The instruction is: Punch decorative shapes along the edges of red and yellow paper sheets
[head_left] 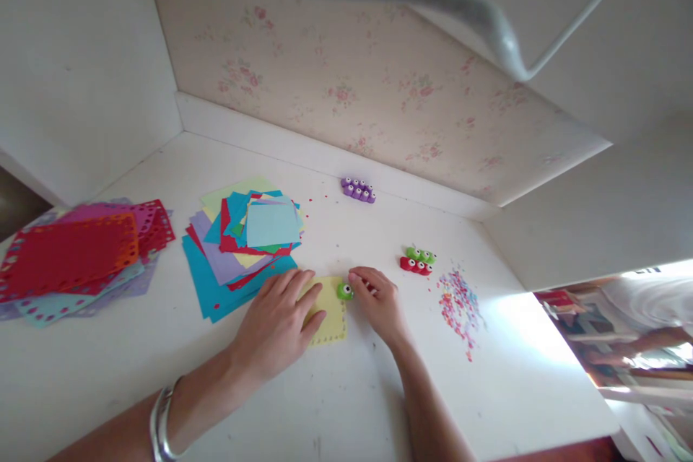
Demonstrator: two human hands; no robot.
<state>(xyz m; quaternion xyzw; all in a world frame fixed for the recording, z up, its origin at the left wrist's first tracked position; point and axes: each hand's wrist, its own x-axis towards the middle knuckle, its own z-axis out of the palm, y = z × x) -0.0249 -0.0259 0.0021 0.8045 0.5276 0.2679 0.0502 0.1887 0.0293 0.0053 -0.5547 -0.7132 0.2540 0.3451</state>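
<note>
A yellow paper sheet [331, 307] lies on the white table, with a row of small punched shapes along its right and lower edges. My left hand [281, 317] rests on its left part, fingers spread flat. At the upper right edge of this sheet sits a small green paper punch [345, 291] with a googly eye on it. Curled fingers of my right hand [379, 299] hold the punch from its right side. The fingers partly hide how the punch meets the paper.
Coloured paper sheets [273, 224] are stacked left of centre. Further left lie red and other sheets [70, 253] with punched borders. Purple punches [358, 190], green punches [422, 254] and red punches [416, 266] stand behind. Confetti [459, 307] is scattered at right. A person [650, 317] is beyond the table.
</note>
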